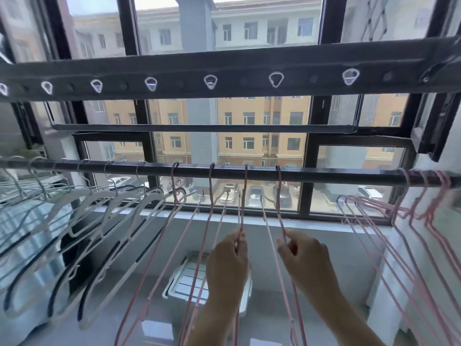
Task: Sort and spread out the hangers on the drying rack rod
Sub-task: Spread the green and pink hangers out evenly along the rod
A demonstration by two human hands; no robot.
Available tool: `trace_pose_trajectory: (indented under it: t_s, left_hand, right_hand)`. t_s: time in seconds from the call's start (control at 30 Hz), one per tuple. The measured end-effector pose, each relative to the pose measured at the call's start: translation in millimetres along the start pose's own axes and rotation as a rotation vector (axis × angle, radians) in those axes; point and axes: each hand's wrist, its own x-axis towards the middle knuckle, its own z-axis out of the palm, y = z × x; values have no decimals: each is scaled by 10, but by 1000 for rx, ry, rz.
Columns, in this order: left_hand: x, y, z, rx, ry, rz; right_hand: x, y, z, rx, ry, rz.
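Far left: a group of white hangers (104,208) hangs on the dark drying rack rod (336,176), hooks spaced apart and bodies overlapping in the view.

Centre: four pink wire hangers hang on the rod with clear gaps between their hooks. The first pink hanger (173,186) and the second pink hanger (211,186) hang free, touched by neither hand. The left hand (227,265) is raised from below, thumb and fingers pinched on the wire of the third pink hanger (245,191), below its hook. Just beside it, the right hand (306,260) pinches the wire of the fourth pink hanger (278,193) in the same way, fingers curled around it. Both hooks are seated over the rod.

Right end: a bunch of pink hangers (439,177) sits crowded together, hooks touching, well apart from the fourth hanger.

Above the rod runs a perforated rail (224,71). Below the hands, a white storage box (182,283) stands on the floor by the window wall.
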Motion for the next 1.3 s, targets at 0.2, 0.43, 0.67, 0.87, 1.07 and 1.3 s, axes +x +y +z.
trace_pose_trajectory:
  t_s: [0.2, 0.43, 0.67, 0.87, 1.07, 1.3]
  left_hand:
    - [33, 29, 7, 19, -8, 20]
    - [43, 17, 44, 8, -16, 25]
    - [0, -8, 31, -6, -42, -9]
    - [-38, -19, -90, 84, -41, 22]
    - [-150, 488, -256, 42, 71, 220]
    - [-670, 1192, 39, -239, -21, 433]
  right_hand:
    - [47, 4, 22, 6, -7, -1]
    - [32, 9, 12, -27, 4, -11]
    - [14, 86, -19, -19, -31, 27]
    - [-30, 157, -131, 24, -43, 74]
    - [-67, 195, -337, 97, 24, 42]
    - [-276, 299, -937, 49, 79, 37]
